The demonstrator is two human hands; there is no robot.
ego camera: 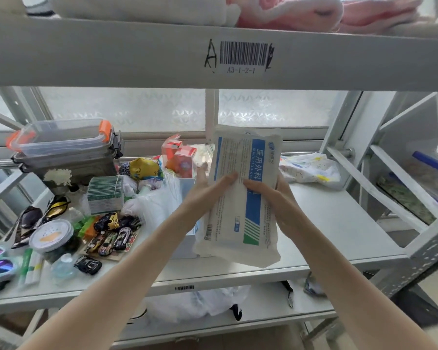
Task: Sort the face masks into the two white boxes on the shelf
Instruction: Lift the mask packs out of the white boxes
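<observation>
Far left on the shelf (326,223): clear lidded tubs with orange clasps (66,142), sunglasses (31,218), a round lidded jar (51,236), toy cars (111,233) and a stack of green-edged packets (106,194), none with print sharp enough to read. Behind them, a yellow patterned mask (143,169) and small red cartons (178,155).

Held up at centre, above the shelf and touching nothing on it: a stack of white packs of masks (240,198), standing on end and leaning slightly left. Left hand (208,188) cupping the left edge, fingers lying across the front, thumb behind as far as can be judged. Right hand (276,203) wrapped round the right edge, fingers on the front. Both gripping the stack.

Low and just behind the stack, between it and the crumpled plastic bag (157,205), what looks like part of a white box (185,246), mostly hidden; second box not made out.

Best handling, by judgement: squaring the slippery packs together before lowering, keeping both sides pinched so none slides out, checking the printed type first, then lowering flat into the matching box rather than dropping.

Readable on the top pack: a blue band with "医用外科" and "Medical Surgic…", the rest covered by fingers; a small barcode near the lower left corner; green stripes below the band. Fine print too small to read.

Above, on the upper shelf beam (111,59): a handwritten "A", a barcode label (243,55) with "A3-1-2-1", and a second handwritten mark to its right, unclear. Another small barcode on the near shelf edge.

Right: a printed cloth (311,168) at the far side.
</observation>
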